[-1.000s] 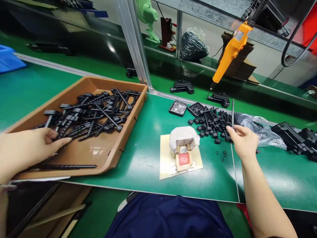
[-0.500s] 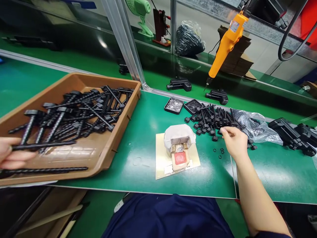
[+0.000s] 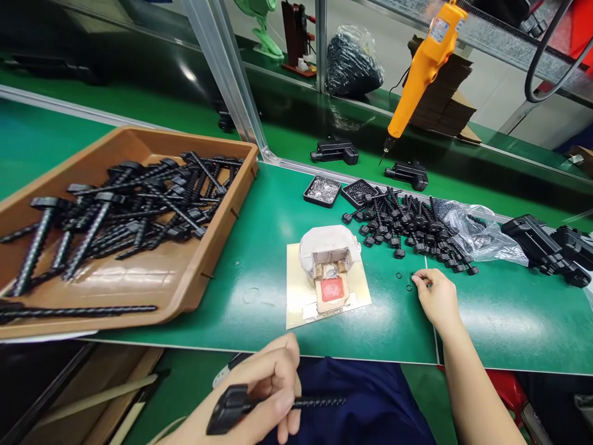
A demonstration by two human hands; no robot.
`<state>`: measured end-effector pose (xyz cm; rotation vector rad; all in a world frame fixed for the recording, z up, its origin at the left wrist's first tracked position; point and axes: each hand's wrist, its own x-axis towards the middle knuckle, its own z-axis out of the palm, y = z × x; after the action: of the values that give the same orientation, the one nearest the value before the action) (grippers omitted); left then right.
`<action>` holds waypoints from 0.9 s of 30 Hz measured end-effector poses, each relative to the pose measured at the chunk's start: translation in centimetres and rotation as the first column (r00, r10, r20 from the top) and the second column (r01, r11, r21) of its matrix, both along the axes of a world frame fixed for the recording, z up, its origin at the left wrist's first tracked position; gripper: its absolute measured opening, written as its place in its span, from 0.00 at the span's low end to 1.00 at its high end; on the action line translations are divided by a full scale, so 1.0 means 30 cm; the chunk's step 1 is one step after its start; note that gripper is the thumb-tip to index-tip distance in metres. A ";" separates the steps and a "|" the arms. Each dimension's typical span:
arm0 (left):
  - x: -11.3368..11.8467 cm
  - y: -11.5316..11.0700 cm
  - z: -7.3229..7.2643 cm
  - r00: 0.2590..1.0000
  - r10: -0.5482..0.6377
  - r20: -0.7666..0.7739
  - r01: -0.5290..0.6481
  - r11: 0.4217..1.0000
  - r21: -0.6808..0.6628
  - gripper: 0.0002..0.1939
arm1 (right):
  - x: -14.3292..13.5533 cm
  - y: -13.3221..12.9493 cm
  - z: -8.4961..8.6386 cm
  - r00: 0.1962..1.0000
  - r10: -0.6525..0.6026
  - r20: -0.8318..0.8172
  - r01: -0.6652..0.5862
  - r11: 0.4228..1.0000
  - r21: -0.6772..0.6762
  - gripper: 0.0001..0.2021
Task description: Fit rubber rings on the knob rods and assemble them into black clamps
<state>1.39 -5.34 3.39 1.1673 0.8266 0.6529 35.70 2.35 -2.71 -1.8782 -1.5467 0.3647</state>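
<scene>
My left hand (image 3: pixel 278 383) is closed around a black threaded rod with a wide knob-like head (image 3: pixel 228 409), held low in front of my lap with its thin end pointing right. On the green bench, my right hand (image 3: pixel 435 296) has thumb and forefinger pinched together at a small black ring, which the fingertips mostly cover. Beside them lie a loose black ring (image 3: pixel 408 288) and another like it. A white block-shaped fixture with a red pad (image 3: pixel 332 289) stands on a pale board between my hands.
A brown bin (image 3: pixel 185 303) of black threaded rods stands at the left. Behind the fixture are a tray of small metal parts (image 3: pixel 323 190), a tray of small black parts (image 3: pixel 359 193) and a heap of short black knobbed pieces (image 3: pixel 407 222). An orange electric screwdriver (image 3: pixel 419 74) hangs overhead.
My left hand has moved from the bin to the right, in front of my lap, carrying a threaded rod. My right hand has come down from the heap to the small rings.
</scene>
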 end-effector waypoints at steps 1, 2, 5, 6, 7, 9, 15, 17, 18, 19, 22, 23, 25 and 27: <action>-0.006 0.004 -0.004 0.998 0.018 -0.058 -0.017 1.000 0.003 0.19 | -0.008 -0.007 0.008 1.000 -0.007 -0.029 0.007 1.000 0.018 0.11; -0.015 0.008 -0.007 0.991 0.070 -0.118 -0.068 0.997 0.023 0.18 | -0.021 -0.017 0.021 0.998 -0.007 -0.065 0.009 0.999 0.037 0.12; -0.037 0.012 -0.004 0.938 0.271 -0.216 -0.244 0.959 0.143 0.10 | -0.094 -0.071 0.086 0.977 0.071 -0.200 -0.057 0.995 0.076 0.13; -0.034 0.011 0.001 0.926 0.314 -0.209 -0.281 0.944 0.175 0.06 | -0.127 -0.094 0.113 0.958 0.127 -0.256 -0.109 0.991 0.082 0.12; -0.025 0.008 0.008 0.916 0.357 -0.184 -0.322 0.927 0.194 0.05 | -0.160 -0.117 0.140 0.923 0.197 -0.331 -0.176 0.980 0.093 0.11; 0.008 0.000 0.027 0.891 0.442 -0.104 -0.417 0.887 0.197 0.06 | -0.222 -0.160 0.190 0.778 0.346 -0.525 -0.318 0.937 0.146 0.06; 0.094 -0.021 0.071 0.847 0.532 -0.021 -0.518 0.832 0.199 0.08 | -0.291 -0.208 0.255 0.452 0.522 -0.723 -0.449 0.834 0.321 0.07; 0.091 -0.023 0.070 0.847 0.532 -0.020 -0.514 0.827 0.226 0.07 | -0.288 -0.207 0.257 0.444 0.522 -0.728 -0.449 0.833 0.323 0.07; 0.086 -0.023 0.068 0.850 0.527 -0.016 -0.508 0.826 0.244 0.06 | -0.287 -0.206 0.258 0.430 0.515 -0.741 -0.440 0.837 0.326 0.07; 0.080 -0.022 0.065 0.855 0.518 -0.010 -0.498 0.827 0.263 0.06 | -0.286 -0.206 0.258 0.413 0.509 -0.755 -0.430 0.840 0.331 0.07; 0.063 -0.017 0.055 0.878 0.479 -0.002 -0.455 0.835 0.310 0.06 | -0.291 -0.204 0.261 0.397 0.512 -0.762 -0.428 0.837 0.340 0.08; 0.059 -0.014 0.052 0.887 0.462 -0.001 -0.437 0.838 0.328 0.07 | -0.293 -0.203 0.262 0.403 0.519 -0.754 -0.436 0.833 0.340 0.08; 0.053 -0.009 0.048 0.912 0.410 0.007 -0.381 0.840 0.386 0.08 | -0.294 -0.201 0.264 0.408 0.514 -0.755 -0.438 0.835 0.332 0.09; 0.050 -0.005 0.046 0.926 0.377 0.010 -0.343 0.832 0.435 0.09 | -0.289 -0.196 0.268 0.394 0.497 -0.773 -0.435 0.842 0.319 0.14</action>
<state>2.89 -5.48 4.76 1.4546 1.0125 1.1553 27.02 -3.52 5.32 -0.8488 -1.2846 1.2627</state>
